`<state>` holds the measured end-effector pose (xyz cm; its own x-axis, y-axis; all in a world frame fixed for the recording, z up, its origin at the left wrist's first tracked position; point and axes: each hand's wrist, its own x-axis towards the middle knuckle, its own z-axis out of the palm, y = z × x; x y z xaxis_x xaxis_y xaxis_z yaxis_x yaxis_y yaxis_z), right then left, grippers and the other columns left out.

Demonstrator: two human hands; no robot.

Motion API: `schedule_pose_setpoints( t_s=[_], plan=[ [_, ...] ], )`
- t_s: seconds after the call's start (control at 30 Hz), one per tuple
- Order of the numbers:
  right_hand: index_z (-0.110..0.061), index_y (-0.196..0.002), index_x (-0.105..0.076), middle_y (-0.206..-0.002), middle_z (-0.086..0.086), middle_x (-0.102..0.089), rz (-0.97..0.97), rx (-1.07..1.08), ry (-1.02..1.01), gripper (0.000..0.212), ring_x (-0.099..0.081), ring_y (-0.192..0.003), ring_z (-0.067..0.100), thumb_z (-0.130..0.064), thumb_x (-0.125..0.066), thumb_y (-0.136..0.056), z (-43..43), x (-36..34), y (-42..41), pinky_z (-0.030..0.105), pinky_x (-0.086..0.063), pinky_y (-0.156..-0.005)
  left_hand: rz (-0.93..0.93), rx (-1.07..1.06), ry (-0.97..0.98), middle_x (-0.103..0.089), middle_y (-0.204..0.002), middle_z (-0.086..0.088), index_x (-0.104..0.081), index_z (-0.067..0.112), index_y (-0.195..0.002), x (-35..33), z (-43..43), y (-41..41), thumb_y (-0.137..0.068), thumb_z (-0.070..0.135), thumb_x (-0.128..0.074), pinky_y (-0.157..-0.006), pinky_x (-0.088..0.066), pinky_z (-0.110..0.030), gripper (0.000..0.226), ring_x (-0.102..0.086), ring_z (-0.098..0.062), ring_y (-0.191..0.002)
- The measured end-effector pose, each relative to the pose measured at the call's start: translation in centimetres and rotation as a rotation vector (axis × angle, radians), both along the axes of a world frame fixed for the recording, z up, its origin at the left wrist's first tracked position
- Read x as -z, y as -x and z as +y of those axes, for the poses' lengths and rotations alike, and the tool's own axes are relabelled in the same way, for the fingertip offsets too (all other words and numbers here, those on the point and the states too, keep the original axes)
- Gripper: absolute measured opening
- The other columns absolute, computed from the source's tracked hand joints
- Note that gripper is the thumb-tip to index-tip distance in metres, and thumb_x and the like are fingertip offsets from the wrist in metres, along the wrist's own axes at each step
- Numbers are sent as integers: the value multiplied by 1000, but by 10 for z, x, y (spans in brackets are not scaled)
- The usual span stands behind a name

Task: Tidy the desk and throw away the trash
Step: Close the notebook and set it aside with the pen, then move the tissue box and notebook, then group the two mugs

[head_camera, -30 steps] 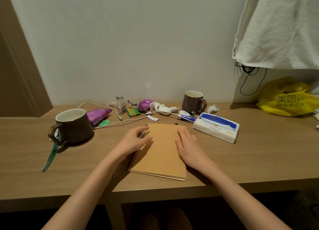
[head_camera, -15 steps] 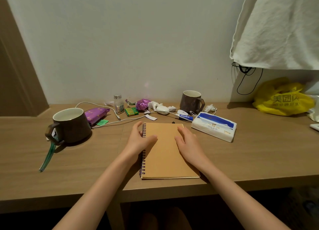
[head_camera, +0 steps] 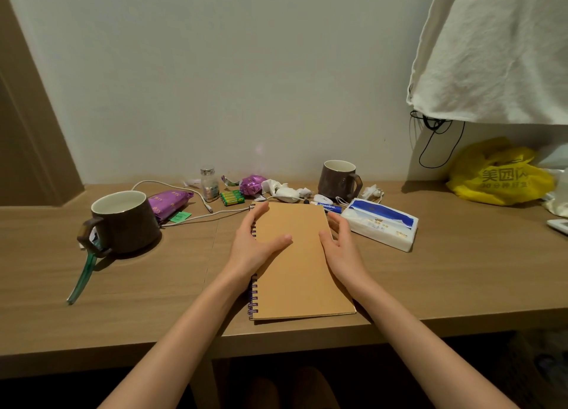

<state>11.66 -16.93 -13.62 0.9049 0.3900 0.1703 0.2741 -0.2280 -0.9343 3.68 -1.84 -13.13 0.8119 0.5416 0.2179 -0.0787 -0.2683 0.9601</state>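
Lying on the desk (head_camera: 461, 279) are two mugs (head_camera: 123, 221) (head_camera: 338, 178), one notebook (head_camera: 301, 264), one tissue pack (head_camera: 381, 221), one battery pack (head_camera: 232, 197), one small bottle (head_camera: 210, 184), one yellow bag (head_camera: 498, 175).

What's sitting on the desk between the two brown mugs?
In the head view, between the near mug and far mug: purple packet, white cable, small bottle, green batteries, crumpled tissues.

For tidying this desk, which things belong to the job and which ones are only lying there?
Belongs to the job:
- notebook, under left hand and right hand
- crumpled tissues
- purple wrapper
- batteries
- two mugs

Just lying about:
- yellow bag
- hanging cloth
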Motion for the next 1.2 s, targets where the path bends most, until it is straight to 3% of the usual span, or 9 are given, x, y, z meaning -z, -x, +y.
schedule_pose_setpoints(
  t_s=[0.1, 0.2, 0.4, 0.53, 0.67, 0.8, 0.9, 1.07, 1.2],
  plan=[
    [-24, -145, -23, -124, 2, -54, 80, -6, -24, 48, -59, -95, 7, -26, -42, -101, -2, -3, 0, 25, -53, -75, -22, -5, 0, -48, -135, 11, -46, 31, -134, -1, -1, 0, -67, 20, -84, -105, -41, -44, 78, -46, -15, -124],
    [-24, -143, -28, -101, -10, -52, 82, 3, -24, 44, -58, -81, 2, -26, -42, -101, -5, -6, -2, 19, -50, -62, -29, 4, -6, -48, -131, 11, -46, 32, -133, -4, -4, -2, -68, 19, -83, -104, -42, -43, 76, -47, -16, -123],
    [-27, -142, -36, -119, -6, -49, 39, 76, -71, 42, -55, -95, 6, -29, -42, -100, -27, -27, -14, 17, -46, -60, -82, 62, -85, -45, -126, 10, -45, 27, -134, -33, -25, -21, -70, 17, -82, -97, -40, -28, 75, -44, -11, -118],
    [-27, -144, -37, -134, -1, -52, 1, 109, -96, 43, -55, -113, 15, -29, -41, -101, -54, -45, -33, 25, -52, -77, -115, 121, -119, -43, -121, 12, -43, 25, -135, -55, -49, -45, -71, 18, -81, -93, -38, -24, 75, -43, -8, -115],
    [-29, -142, -41, -117, -9, -58, -24, 134, -157, 41, -57, -93, 3, -26, -43, -101, -85, -63, -50, 22, -50, -69, -139, 152, -116, -48, -128, 10, -43, 21, -135, -67, -78, -79, -69, 16, -82, -100, -36, -24, 76, -44, -7, -121],
    [-27, -143, -40, -108, -10, -57, 4, 173, -167, 46, -55, -87, -1, -24, -50, -98, -116, -76, -75, 16, -45, -59, -147, 179, -116, -46, -138, 6, -41, 20, -137, -70, -108, -111, -71, 19, -81, -99, -34, -23, 77, -42, -7, -124],
    [-22, -140, -46, -109, -6, -59, 38, 221, -202, 43, -56, -86, 1, -20, -51, -98, -137, -85, -97, 16, -46, -61, -99, 226, -107, -37, -144, 3, -29, 24, -144, -73, -127, -131, -80, 26, -72, -102, -39, -32, 77, -40, -13, -126],
    [-19, -132, -56, -118, 0, -60, 32, 299, -177, 37, -56, -91, 4, -18, -55, -95, -170, -79, -136, 20, -50, -71, -29, 413, -15, -29, -150, 2, -8, 29, -150, -65, -142, -152, -92, 29, -56, -90, -39, -27, 75, -37, -8, -119],
    [-18, -132, -56, -115, -3, -56, 76, 333, -174, 38, -56, -100, 13, -17, -56, -95, -190, -63, -165, 23, -48, -71, -42, 469, -109, -37, -147, 10, -15, 31, -149, -43, -149, -164, -96, 30, -48, -99, -40, -27, 62, -42, -5, -123]
  ],
)
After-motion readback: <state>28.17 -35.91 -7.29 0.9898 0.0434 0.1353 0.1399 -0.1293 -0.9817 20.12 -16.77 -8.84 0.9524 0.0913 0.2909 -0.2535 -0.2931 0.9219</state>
